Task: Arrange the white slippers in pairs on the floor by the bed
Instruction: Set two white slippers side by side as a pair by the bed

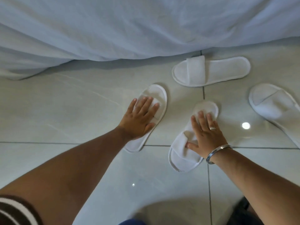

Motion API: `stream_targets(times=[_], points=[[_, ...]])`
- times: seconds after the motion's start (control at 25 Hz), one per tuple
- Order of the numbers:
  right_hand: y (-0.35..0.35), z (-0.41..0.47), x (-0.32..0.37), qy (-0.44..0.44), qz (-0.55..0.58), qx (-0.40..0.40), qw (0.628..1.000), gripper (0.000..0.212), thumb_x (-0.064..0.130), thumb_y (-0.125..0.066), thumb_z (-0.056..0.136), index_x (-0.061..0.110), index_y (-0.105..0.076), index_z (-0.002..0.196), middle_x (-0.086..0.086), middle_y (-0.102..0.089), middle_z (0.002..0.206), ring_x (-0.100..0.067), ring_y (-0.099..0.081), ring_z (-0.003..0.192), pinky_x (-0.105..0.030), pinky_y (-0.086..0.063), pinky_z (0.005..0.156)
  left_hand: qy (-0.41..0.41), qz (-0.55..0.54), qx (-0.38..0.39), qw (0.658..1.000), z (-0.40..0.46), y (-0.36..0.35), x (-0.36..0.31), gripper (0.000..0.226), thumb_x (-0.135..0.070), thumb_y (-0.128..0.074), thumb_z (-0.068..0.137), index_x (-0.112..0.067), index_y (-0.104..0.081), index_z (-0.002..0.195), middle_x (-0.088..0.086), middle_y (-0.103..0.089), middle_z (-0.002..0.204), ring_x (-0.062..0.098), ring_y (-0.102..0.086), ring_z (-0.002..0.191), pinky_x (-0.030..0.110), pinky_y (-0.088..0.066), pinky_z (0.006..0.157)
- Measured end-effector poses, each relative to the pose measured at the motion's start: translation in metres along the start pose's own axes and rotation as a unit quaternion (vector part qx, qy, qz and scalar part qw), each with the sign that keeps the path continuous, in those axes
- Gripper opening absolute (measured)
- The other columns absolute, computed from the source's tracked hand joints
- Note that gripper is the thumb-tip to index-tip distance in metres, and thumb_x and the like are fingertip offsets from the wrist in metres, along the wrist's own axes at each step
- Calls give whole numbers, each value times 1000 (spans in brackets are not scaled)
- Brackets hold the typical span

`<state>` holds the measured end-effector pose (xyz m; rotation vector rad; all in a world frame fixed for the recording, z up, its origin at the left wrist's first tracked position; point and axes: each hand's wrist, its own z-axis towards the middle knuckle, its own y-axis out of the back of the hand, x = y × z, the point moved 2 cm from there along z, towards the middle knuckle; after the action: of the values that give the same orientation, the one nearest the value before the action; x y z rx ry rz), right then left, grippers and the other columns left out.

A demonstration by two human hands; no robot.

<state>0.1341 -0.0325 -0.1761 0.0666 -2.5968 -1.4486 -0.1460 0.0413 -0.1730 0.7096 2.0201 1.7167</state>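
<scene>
**Two hands flat on two slippers beside the bed**

Head view: four white slippers lie on the pale tiled floor [65,111] below the hanging edge of the bed's white sheet [113,30].

The left hand [138,119] rests palm-down on the left slipper [152,111], fingers [146,103] spread flat across its strap, not curled around anything. This slipper runs diagonally, one rounded end pointing up toward the bed, the other end lying on a grout line near the left forearm.

The right hand [206,132] presses flat on the middle slipper [186,151], its fingers stretched out over the upper half and the thumb lying against the strap; it is also spread, not closed on the slipper. A ring [212,128] sits on one finger and metal bangles [217,153] circle the wrist. This slipper is angled much like the left one and sits apart from it, with bare tile between them.

A third slipper [211,71] lies sideways just below the sheet's edge, strap toward the left, untouched. A fourth slipper [274,109] lies at the right edge of the picture, partly cut off, well apart from the right hand.

A striped sleeve [14,210] shows at the lower left corner.
</scene>
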Motion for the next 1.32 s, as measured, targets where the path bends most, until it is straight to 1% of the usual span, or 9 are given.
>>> stream_targets(times=[0.2,0.32,0.4,0.52,0.64,0.76,0.88,0.96,1.32], points=[[-2,8,13,-21,13,1,1000,108,69,-52,77,19,9,151,-16,16,160,-43,11,145,-55,-7,117,176,-28,88,980,-21,3,-10,94,-73,-36,86,-12,-15,154,12,-17,162,32,-37,129,48,-32,102],[-3,11,13,-28,15,9,999,108,70,-50,77,20,12,150,-15,18,160,-43,12,145,-55,-6,117,67,-16,72,995,-26,16,5,79,-55,-52,90,-16,-26,153,11,-19,163,34,-43,132,49,-35,101],[-4,11,13,-29,19,9,999,108,70,-50,77,21,12,150,-15,19,160,-42,13,145,-55,-5,117,-14,19,58,998,-33,22,26,66,-30,-55,93,-24,-28,153,10,-17,163,33,-37,140,52,-34,106],[-2,9,14,-29,15,6,999,108,70,-50,77,18,9,151,-17,17,160,-43,12,145,-55,-6,117,-52,11,125,991,-40,30,47,72,-5,-41,92,-40,-23,152,9,-4,166,33,-22,146,51,-26,112],[1,9,17,-30,13,7,999,107,70,-49,78,17,8,151,-17,17,159,-44,12,145,-55,-6,117,-56,-87,168,980,-43,36,40,69,2,-46,88,-33,-37,147,4,-15,165,31,-25,145,46,-37,109],[5,9,18,-29,18,13,999,107,70,-49,79,18,11,150,-16,19,159,-42,12,145,-54,-5,117,30,-162,113,980,-46,31,22,52,-27,-53,94,-23,-39,144,5,-18,164,28,-18,150,43,-24,119],[6,9,17,-23,16,15,999,107,69,-50,79,18,10,150,-16,18,160,-42,11,146,-54,-6,117,115,-159,102,975,-46,21,7,90,-67,-45,89,-14,-13,155,10,-4,166,28,-6,152,45,-13,122],[7,10,15,-19,12,15,1000,107,69,-50,79,18,10,150,-17,18,160,-43,11,146,-55,-7,117,104,-127,130,978,-49,15,5,106,-79,-37,81,-14,0,156,10,4,166,28,1,152,46,-9,123],[17,15,48,137,-36,-1,990,103,67,-54,78,19,-1,152,-15,7,162,-38,2,148,-49,-8,119,51,-54,183,980,-102,5,33,107,-82,-34,79,-22,13,154,5,15,164,23,10,151,51,-6,123]])
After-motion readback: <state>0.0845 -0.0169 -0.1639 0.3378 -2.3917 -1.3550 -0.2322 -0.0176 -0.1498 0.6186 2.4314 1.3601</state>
